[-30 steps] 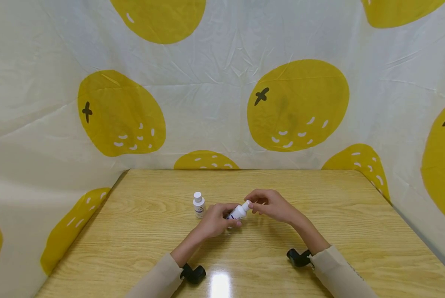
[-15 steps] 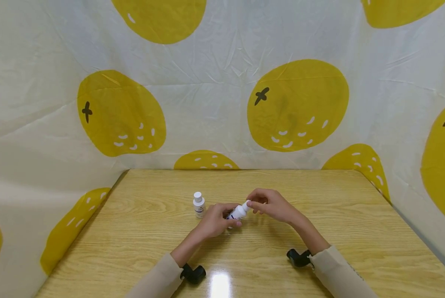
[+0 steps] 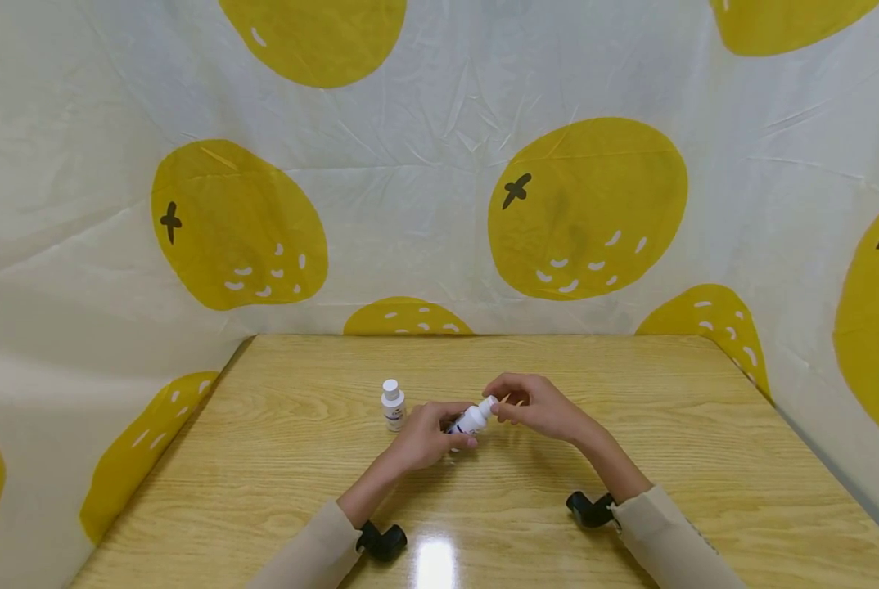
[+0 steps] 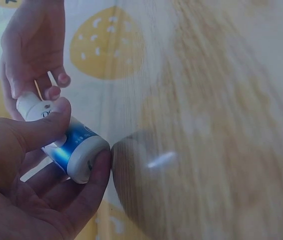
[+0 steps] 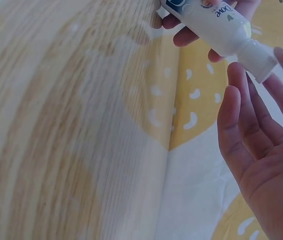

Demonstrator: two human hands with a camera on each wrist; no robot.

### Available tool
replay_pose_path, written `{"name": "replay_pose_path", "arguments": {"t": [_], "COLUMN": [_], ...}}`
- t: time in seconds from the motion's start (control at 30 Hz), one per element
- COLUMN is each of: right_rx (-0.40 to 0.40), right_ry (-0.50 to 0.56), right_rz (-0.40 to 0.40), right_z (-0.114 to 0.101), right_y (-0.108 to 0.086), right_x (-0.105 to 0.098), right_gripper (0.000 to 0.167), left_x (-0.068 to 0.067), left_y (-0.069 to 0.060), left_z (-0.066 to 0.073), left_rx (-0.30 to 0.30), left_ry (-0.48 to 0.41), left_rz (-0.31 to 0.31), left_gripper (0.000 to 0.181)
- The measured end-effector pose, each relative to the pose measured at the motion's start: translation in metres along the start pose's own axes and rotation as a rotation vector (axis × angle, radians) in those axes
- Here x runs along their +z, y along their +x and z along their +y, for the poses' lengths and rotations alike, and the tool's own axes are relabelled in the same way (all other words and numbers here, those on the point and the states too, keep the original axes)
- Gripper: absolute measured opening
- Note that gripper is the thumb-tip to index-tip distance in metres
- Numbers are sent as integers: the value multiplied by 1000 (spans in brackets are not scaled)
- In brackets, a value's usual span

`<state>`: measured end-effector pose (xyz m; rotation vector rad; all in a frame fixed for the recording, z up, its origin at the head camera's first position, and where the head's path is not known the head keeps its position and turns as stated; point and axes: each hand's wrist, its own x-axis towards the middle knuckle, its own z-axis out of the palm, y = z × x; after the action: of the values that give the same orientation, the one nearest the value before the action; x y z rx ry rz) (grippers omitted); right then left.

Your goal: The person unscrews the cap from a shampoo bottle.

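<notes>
My left hand (image 3: 426, 438) holds a small white Dove bottle (image 3: 472, 420) at a tilt, its cap end pointing up and right. In the left wrist view, the thumb lies across the bottle (image 4: 76, 142), over its white and blue label, and the fingers wrap under its base. At the white cap (image 5: 256, 60) is my right hand (image 3: 538, 404), with thumb and index finger on either side of it; the other fingers are loosely bent. The cap sits on the bottle's neck. A second white bottle (image 3: 393, 406) stands upright just left of my left hand.
Both hands are above a wooden table (image 3: 322, 368). A white cloth (image 3: 410, 221) printed with yellow fruit hangs behind it and along both sides. Black wrist devices (image 3: 382, 542) sit at the sleeve cuffs.
My right fingers shifted slightly up and right over the cap, then returned down and left, showing more of the cap. The left hand and the standing bottle stay in place.
</notes>
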<state>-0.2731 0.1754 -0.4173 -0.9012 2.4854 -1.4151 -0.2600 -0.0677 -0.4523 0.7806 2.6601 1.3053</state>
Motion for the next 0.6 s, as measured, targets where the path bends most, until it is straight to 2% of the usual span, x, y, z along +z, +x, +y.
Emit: {"name": "replay_pose_path", "arguments": {"t": [0.17, 0.37, 0.6], "right_rx": [20, 43, 28], "right_ry": [-9, -24, -12], "right_rz": [13, 29, 11], "right_z": [1, 3, 1], "right_y": [0, 1, 0], "right_x": [0, 2, 1], "right_gripper": [30, 23, 19], "left_x": [0, 0, 0], "left_y": [0, -1, -1], "left_z": [0, 0, 0], "left_rx": [-9, -9, -7], "left_ry": [-1, 4, 10], "left_rz": [1, 2, 0], "left_gripper": [38, 38, 39]}}
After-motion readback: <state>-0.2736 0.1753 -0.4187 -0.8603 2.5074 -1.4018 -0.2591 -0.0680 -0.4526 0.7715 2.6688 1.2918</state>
